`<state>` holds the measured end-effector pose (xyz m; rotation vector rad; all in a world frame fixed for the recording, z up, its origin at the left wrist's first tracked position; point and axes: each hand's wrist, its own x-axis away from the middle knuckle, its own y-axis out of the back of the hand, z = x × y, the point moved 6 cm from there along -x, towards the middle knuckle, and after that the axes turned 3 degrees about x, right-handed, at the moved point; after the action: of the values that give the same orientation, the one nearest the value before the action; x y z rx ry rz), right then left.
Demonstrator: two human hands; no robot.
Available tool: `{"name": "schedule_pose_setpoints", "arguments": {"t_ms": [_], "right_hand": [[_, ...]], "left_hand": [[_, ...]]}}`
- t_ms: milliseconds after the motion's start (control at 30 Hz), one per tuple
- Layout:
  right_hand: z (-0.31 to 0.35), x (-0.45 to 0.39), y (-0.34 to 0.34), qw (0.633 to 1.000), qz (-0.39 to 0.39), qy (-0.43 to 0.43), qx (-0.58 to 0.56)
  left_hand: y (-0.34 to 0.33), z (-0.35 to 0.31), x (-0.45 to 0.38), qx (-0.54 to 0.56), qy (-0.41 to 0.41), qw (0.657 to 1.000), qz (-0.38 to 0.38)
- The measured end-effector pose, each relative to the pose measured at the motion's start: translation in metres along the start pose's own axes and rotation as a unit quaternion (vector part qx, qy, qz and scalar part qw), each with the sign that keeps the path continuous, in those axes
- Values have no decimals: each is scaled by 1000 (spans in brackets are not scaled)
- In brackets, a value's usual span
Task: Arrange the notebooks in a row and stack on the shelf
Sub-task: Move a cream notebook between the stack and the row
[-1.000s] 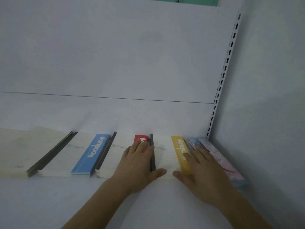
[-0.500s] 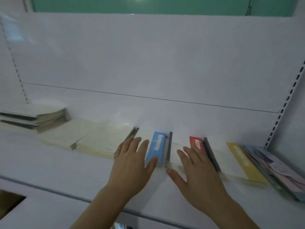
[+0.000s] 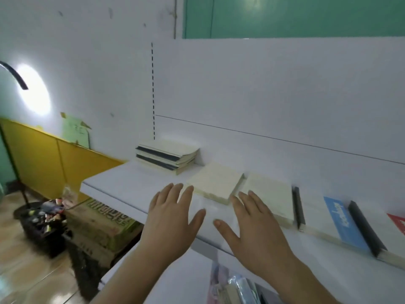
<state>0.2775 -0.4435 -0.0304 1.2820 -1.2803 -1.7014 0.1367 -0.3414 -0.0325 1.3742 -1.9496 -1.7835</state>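
Both hands are released, fingers straight and spread, palms down, grasping nothing. Left hand (image 3: pixel 173 218) is held over a bare part of the white shelf (image 3: pixel 122 183), its fingertips just short of the first cream notebook (image 3: pixel 215 182) at its 1 o'clock. Right hand (image 3: pixel 254 224) has its fingertips at the near edge of the second cream notebook (image 3: pixel 270 195), at its 12 o'clock; whether they touch it cannot be told.

Notebooks lie flat in a row along the shelf. From the first cream notebook toward 3 o'clock: the second cream notebook just beside it, then a white notebook with a black spine (image 3: pixel 298 207) and a blue title band (image 3: pixel 341 222), then another black spine (image 3: pixel 365 229) and a red band (image 3: pixel 397 222) at the frame edge.

At 10 o'clock from the first cream notebook, against the back panel (image 3: pixel 263 88), stands a stack of notebooks (image 3: pixel 167 155) with cream covers and dark edges.

Below the shelf, at 6 o'clock from the right hand, more notebooks (image 3: pixel 232 288) rest on a lower level. On the floor at 9 o'clock are cardboard boxes (image 3: pixel 103 224) and a black crate (image 3: pixel 43 224) of small items.
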Motion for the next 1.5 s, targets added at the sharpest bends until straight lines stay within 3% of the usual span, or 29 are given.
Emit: {"name": "schedule_pose_setpoints", "arguments": {"t_ms": [233, 600, 733, 1000, 1100, 1233, 1367, 1433, 1500], "right_hand": [[67, -90, -27, 1000, -2, 22, -9], [97, -239, -62, 999, -38, -2, 7], [105, -277, -88, 999, -19, -40, 19], [126, -294, -94, 990, -73, -62, 105], [132, -289, -83, 978, -100, -116, 143], [164, -269, -63, 950, -222, -129, 178], [206, -242, -65, 925, -313, -117, 181], [218, -235, -73, 923, -331, -102, 166], [226, -234, -81, 928, -335, -69, 146]], "left_hand": [[9, 94, -47, -26, 22, 999, -5], [-10, 192, -166, -23, -6, 1000, 6], [-28, 211, -195, 1, -47, 999, 26], [-42, 247, -236, 26, -157, 985, 61], [-37, 255, -238, 71, -176, 981, 51], [-19, 256, -234, 226, -149, 962, 23], [-17, 250, -233, 450, -11, 890, 80], [-22, 245, -230, 493, 7, 862, 120], [-21, 243, -225, 504, -1, 854, 126]]}}
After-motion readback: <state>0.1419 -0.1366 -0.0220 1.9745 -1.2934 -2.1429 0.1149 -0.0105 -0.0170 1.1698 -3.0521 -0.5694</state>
